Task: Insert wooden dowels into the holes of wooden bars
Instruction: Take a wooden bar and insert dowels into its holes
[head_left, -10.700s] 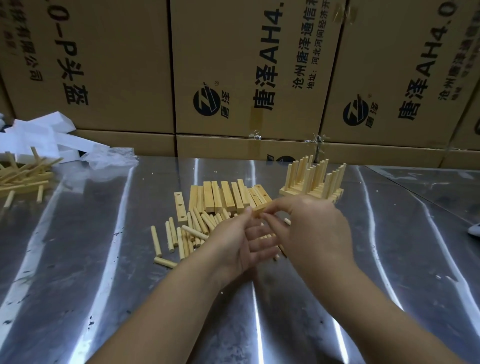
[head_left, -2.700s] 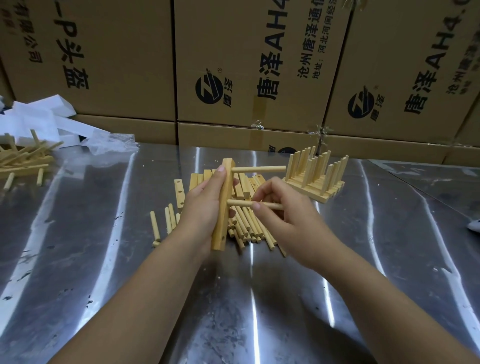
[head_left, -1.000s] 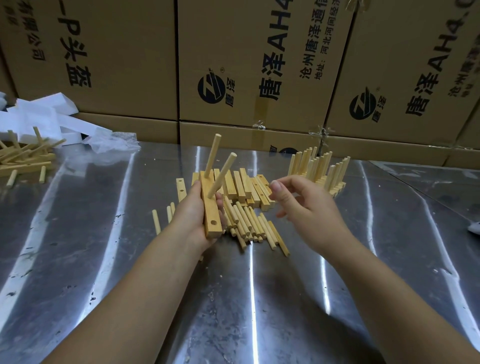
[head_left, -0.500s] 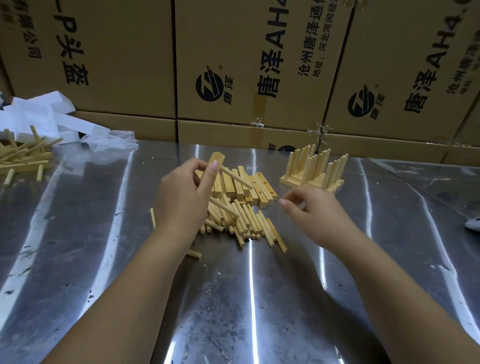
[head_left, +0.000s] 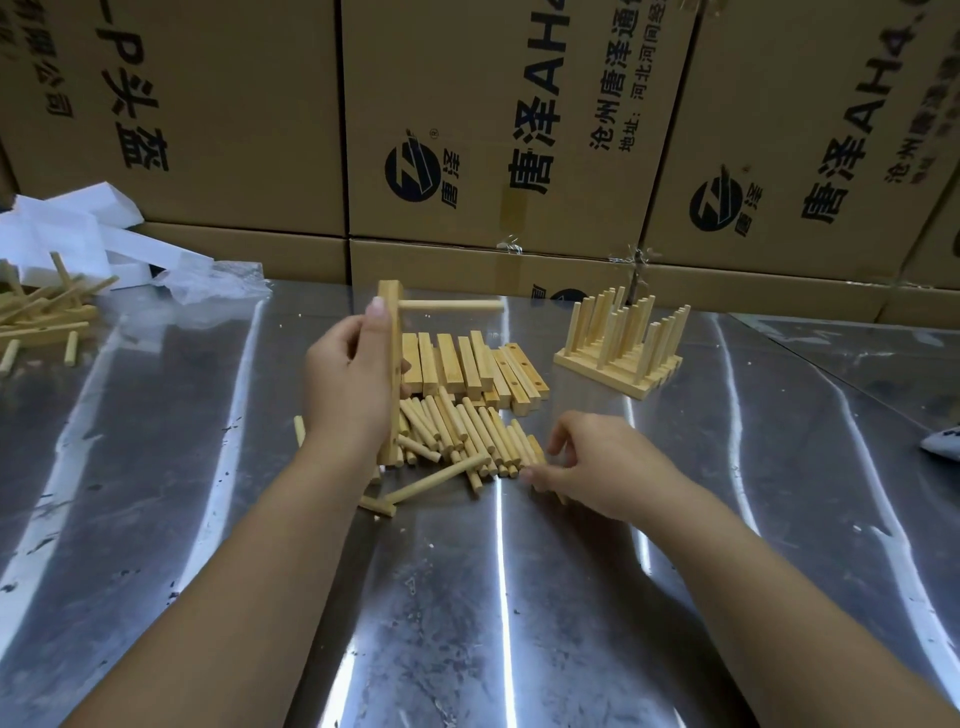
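A wooden bar (head_left: 396, 343) is gripped upright by the left hand (head_left: 348, 395) above the tabletop (head_left: 156, 467), with one dowel (head_left: 449, 305) seated near its top. The right hand (head_left: 597, 467) is set at the edge of the loose dowels (head_left: 467, 431), fingers bent. Whether one is pinched cannot be told. The step in hand is judged to be fetching the next dowel, which must then be lined up squarely with a free hole.

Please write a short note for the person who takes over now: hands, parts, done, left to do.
Left hand grips a bar upright; one dowel shows in its top hole.
Right hand touches the loose dowels; a grip is unclear.
Done: filled bars stand at the far right.
To do: fill this bar, then the empty bars.
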